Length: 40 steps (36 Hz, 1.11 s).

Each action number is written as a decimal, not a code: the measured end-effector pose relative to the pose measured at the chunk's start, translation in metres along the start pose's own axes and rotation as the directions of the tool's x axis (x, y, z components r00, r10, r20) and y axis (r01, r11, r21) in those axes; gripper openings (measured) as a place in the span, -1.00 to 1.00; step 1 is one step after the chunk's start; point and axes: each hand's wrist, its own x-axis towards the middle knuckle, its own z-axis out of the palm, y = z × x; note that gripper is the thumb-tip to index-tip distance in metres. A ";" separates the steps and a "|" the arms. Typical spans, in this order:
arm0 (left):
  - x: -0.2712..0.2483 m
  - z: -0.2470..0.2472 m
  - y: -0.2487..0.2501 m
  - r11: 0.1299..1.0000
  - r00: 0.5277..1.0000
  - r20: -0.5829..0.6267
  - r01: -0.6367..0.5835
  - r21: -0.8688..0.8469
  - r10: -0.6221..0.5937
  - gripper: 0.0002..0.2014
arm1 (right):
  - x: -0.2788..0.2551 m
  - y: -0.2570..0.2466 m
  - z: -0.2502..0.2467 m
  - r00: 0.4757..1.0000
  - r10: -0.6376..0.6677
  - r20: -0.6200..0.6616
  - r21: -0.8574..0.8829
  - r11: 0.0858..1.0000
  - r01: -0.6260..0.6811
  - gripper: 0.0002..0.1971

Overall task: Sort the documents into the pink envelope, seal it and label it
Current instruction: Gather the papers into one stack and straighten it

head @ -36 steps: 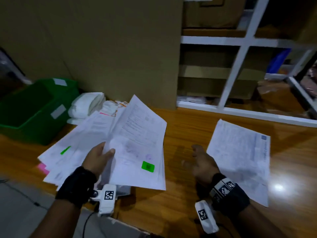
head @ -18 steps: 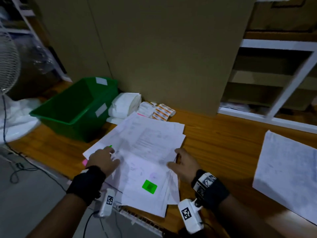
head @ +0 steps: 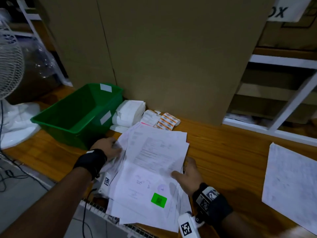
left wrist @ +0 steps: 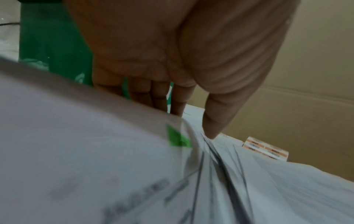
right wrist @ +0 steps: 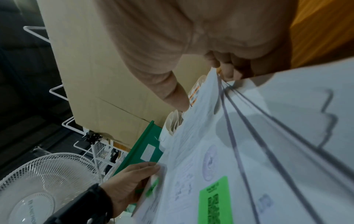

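A loose stack of white documents (head: 151, 169) lies on the wooden table (head: 223, 155), its top sheet bearing a green sticker (head: 159, 200). My left hand (head: 115, 148) grips the stack's left edge, thumb (left wrist: 210, 130) on top and fingers (left wrist: 159, 97) behind the sheets. My right hand (head: 180, 170) holds the right edge, thumb (right wrist: 178, 100) on top, fingers (right wrist: 228, 71) curled under. A thin pink edge (head: 143, 123) shows at the stack's far end; the pink envelope is otherwise hidden. A second pile of sheets (head: 291, 182) lies at the right.
A green bin (head: 77, 115) stands left of the stack, with folded white bundles (head: 128, 114) and orange label rolls (head: 167, 121) behind it. A tall cardboard box (head: 171, 57) blocks the back. A white fan (head: 8, 66) is far left, white shelving (head: 283, 103) right.
The stack, raised in my left hand a second ago, now rests on the table. My right hand has come from the bare wood to grip its right edge.
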 end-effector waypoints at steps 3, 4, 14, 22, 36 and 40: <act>-0.001 -0.002 -0.001 0.999 0.998 0.061 -0.018 -0.029 0.020 -0.54 | 0.003 0.004 0.000 1.000 0.025 -0.011 0.065 0.998 -0.024 -0.46; -0.002 -0.001 -0.001 0.998 0.996 0.081 -0.017 -0.059 0.022 -0.61 | 0.005 0.006 0.001 0.999 0.039 -0.013 0.076 0.996 -0.038 -0.48; -0.007 0.006 0.001 0.958 0.998 0.061 0.030 -0.285 -0.013 -0.82 | 0.016 0.010 0.007 0.998 -0.066 -0.010 0.040 0.997 0.066 -0.09; -0.005 0.011 -0.001 0.931 0.997 0.040 0.081 -0.356 -0.072 -0.62 | 0.018 0.017 0.010 0.992 -0.119 0.030 -0.051 0.991 0.120 -0.42; -0.038 0.047 0.046 0.746 0.993 0.114 0.047 -0.665 0.039 -0.76 | -0.002 0.067 -0.071 0.985 -0.128 -0.116 0.092 0.986 0.139 -0.57; -0.055 0.063 0.079 0.780 0.969 0.191 -0.005 -0.626 0.159 -0.58 | -0.008 0.092 -0.110 0.981 -0.083 -0.174 0.101 0.990 0.102 -0.52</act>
